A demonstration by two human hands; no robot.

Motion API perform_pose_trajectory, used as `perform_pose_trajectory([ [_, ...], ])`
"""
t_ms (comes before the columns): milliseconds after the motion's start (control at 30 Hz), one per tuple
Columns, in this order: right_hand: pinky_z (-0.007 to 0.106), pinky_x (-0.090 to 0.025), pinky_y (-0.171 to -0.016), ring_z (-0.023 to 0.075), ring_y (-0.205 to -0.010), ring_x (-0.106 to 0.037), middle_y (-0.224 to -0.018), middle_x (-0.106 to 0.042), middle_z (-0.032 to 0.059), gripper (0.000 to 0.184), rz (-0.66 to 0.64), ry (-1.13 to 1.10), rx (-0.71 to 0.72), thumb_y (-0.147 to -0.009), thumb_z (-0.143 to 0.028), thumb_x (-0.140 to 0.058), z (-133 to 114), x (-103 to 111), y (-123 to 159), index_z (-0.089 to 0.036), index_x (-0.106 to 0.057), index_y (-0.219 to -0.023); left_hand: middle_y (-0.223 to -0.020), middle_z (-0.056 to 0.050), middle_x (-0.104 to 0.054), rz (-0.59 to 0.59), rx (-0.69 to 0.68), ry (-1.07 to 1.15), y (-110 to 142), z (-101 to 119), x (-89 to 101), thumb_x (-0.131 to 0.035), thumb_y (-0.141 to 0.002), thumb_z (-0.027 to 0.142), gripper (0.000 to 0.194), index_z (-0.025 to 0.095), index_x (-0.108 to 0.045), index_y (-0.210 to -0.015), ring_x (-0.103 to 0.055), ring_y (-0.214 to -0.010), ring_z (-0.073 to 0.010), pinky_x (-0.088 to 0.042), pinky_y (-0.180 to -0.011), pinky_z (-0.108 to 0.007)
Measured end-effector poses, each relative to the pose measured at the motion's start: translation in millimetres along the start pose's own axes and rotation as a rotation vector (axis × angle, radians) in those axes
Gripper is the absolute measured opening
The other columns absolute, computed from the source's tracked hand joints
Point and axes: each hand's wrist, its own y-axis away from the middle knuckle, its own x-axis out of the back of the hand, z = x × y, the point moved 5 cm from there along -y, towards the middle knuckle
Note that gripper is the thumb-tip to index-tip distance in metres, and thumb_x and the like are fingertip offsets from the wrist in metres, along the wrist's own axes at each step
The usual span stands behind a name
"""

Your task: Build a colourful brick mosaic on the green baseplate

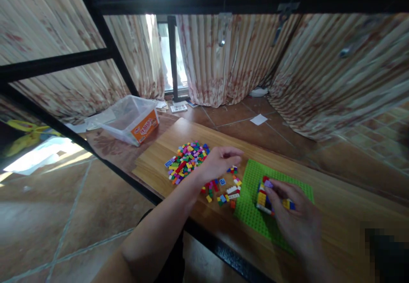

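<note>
My left hand (pixel 220 163) hovers above the bricks near the left edge of the green baseplate (pixel 248 208). Its fingers stretch to the right, a little apart from the thumb, and nothing shows in them. On the baseplate stands a small structure of stacked toy bricks (pixel 261 198) in yellow, red, white and blue. My right hand (pixel 295 212) pinches a purple brick (pixel 268 183) at the top of this structure; whether it is pressed on, I cannot tell. That hand and its fingers hide part of the structure.
A heap of mixed bricks (pixel 185 163) lies on the wooden tabletop (pixel 159 153), with loose bricks (pixel 223 182) between it and the baseplate. Left of the tabletop stands a clear plastic box (pixel 128 114) with an orange label. A black metal frame (pixel 207 4) crosses overhead.
</note>
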Motion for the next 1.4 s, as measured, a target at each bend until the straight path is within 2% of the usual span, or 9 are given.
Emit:
perform_pose_trajectory([
  [33,0.036,-0.049,-0.081,0.0205,-0.090,-0.063,-0.100,-0.069,0.0045,0.032,-0.003,0.008,0.014,-0.085,-0.050,-0.057,-1.4,-1.9,0.1,-0.024,-0.069,-0.099,-0.081,-0.003,-0.068,0.005,-0.038,-0.096,0.1,8.2,16.1,-0.066,-0.076,0.020,0.019,0.012,-0.069,-0.093,-0.059,-0.070,-0.0093,-0.046,-0.068,-0.021],
  [100,0.036,-0.049,-0.081,0.0204,-0.090,-0.064,-0.100,-0.069,0.0044,0.031,-0.004,0.018,0.075,-0.086,-0.050,-0.056,-6.5,-7.1,0.7,-0.024,-0.069,-0.098,-0.077,-0.002,-0.068,-0.107,-0.045,-0.302,4.2,19.4,39.3,-0.068,-0.073,0.021,0.016,0.012,-0.069,-0.085,-0.058,-0.068,-0.0097,-0.044,-0.065,-0.021],
  [200,0.035,-0.049,-0.082,0.0192,-0.089,-0.064,-0.097,-0.070,0.0042,0.027,-0.023,0.031,0.200,-0.088,-0.046,-0.055,-16.3,-18.3,3.4,-0.024,-0.069,-0.097,-0.067,0.000,-0.064,-0.247,-0.001,-0.574,16.4,25.8,58.8,-0.070,-0.069,0.024,0.015,0.013,-0.068,-0.079,-0.056,-0.062,-0.0107,-0.041,-0.057,-0.021],
  [400,0.036,-0.050,-0.080,0.0201,-0.090,-0.064,-0.097,-0.069,0.0058,0.024,-0.085,0.060,0.230,-0.090,-0.039,-0.053,-20.4,-33.4,8.5,-0.022,-0.068,-0.099,-0.061,0.003,-0.060,-0.245,0.084,-1.070,32.2,21.4,58.1,-0.076,-0.056,0.023,0.018,0.017,-0.067,-0.070,-0.051,-0.055,-0.0119,-0.031,-0.050,-0.022],
  [667,0.035,-0.048,-0.080,0.0193,-0.087,-0.063,-0.094,-0.070,0.0051,0.018,-0.103,0.079,0.265,-0.090,-0.031,-0.054,-28.8,-43.3,9.0,-0.021,-0.068,-0.098,-0.061,0.000,-0.062,-0.173,0.066,-1.254,33.8,20.4,56.6,-0.067,-0.061,0.017,0.005,0.018,-0.067,-0.066,-0.051,-0.056,-0.0136,-0.027,-0.052,-0.024],
  [867,0.037,-0.045,-0.084,0.0200,-0.090,-0.063,-0.096,-0.071,0.0053,0.019,-0.103,0.126,0.277,-0.090,-0.029,-0.055,-34.2,-53.6,9.5,-0.022,-0.067,-0.102,-0.057,0.001,-0.059,-0.279,-0.012,-1.170,31.2,19.0,55.5,-0.061,-0.072,0.022,0.011,0.017,-0.067,-0.063,-0.050,-0.056,-0.0121,-0.029,-0.054,-0.023],
  [1067,0.039,-0.045,-0.086,0.0205,-0.092,-0.065,-0.098,-0.072,0.0056,0.022,-0.068,0.081,0.276,-0.091,-0.029,-0.052,-38.4,-46.6,9.2,-0.024,-0.067,-0.106,-0.075,-0.001,-0.065,-0.292,-0.120,-0.733,25.8,30.0,31.8,-0.059,-0.082,0.030,0.018,0.016,-0.070,-0.082,-0.056,-0.069,-0.0123,-0.041,-0.065,-0.021],
  [1233,0.038,-0.049,-0.083,0.0196,-0.088,-0.065,-0.093,-0.072,0.0048,0.023,0.027,-0.015,0.205,-0.091,-0.031,-0.052,-40.1,-29.2,5.5,-0.024,-0.068,-0.106,-0.074,-0.002,-0.065,-0.213,0.012,-0.365,16.3,10.3,4.6,-0.063,-0.079,0.032,0.020,0.013,-0.069,-0.086,-0.058,-0.067,-0.0121,-0.045,-0.065,-0.023],
  [1400,0.038,-0.050,-0.082,0.0195,-0.087,-0.064,-0.094,-0.071,0.0052,0.027,0.029,-0.040,0.198,-0.088,-0.034,-0.058,-39.2,-26.1,5.2,-0.023,-0.066,-0.111,-0.075,-0.002,-0.065,-0.303,0.067,-0.237,15.4,-1.1,-22.9,-0.064,-0.078,0.028,0.019,0.012,-0.069,-0.086,-0.056,-0.066,-0.0106,-0.044,-0.063,-0.021],
])
